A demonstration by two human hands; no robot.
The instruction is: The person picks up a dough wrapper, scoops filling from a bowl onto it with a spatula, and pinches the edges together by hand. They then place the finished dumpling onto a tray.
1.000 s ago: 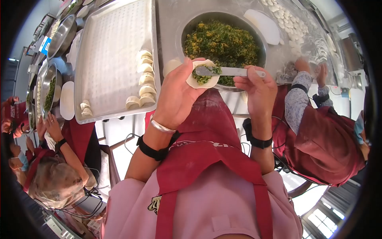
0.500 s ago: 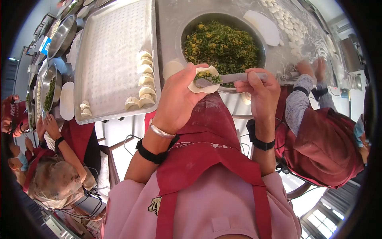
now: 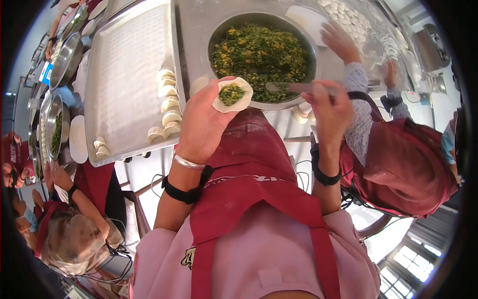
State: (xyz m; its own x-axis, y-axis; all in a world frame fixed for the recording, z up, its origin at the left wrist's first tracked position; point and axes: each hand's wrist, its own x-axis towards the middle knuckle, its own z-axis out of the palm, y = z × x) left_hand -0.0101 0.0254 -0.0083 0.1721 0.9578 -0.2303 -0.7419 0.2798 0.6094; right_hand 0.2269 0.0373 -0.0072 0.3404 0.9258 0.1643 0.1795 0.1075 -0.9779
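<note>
My left hand (image 3: 204, 117) holds a round dumpling wrapper (image 3: 246, 99) flat on its fingers, with a mound of green and yellow filling (image 3: 231, 93) in the middle. In my right hand (image 3: 329, 107) is a flat metal spatula (image 3: 294, 87), slightly blurred, its tip over the near rim of the bowl. The large metal bowl (image 3: 312, 74) is full of chopped green and yellow filling (image 3: 259, 55). Beyond my left hand, another pale wrapper (image 3: 198, 85) lies partly hidden on the table.
A perforated metal tray (image 3: 124, 74) on the left carries several folded dumplings (image 3: 170, 103) along its right and near edges. To the right, a co-worker's hand (image 3: 341, 42) reaches over a white oval board (image 3: 303, 22), near many dough pieces (image 3: 343, 12). Another co-worker's hands (image 3: 59, 177) are at far left.
My right hand has drawn the spatula off the wrapper and over the bowl's edge. The filling stays on the wrapper. On the right, a co-worker's hand has reached forward to the white board.
</note>
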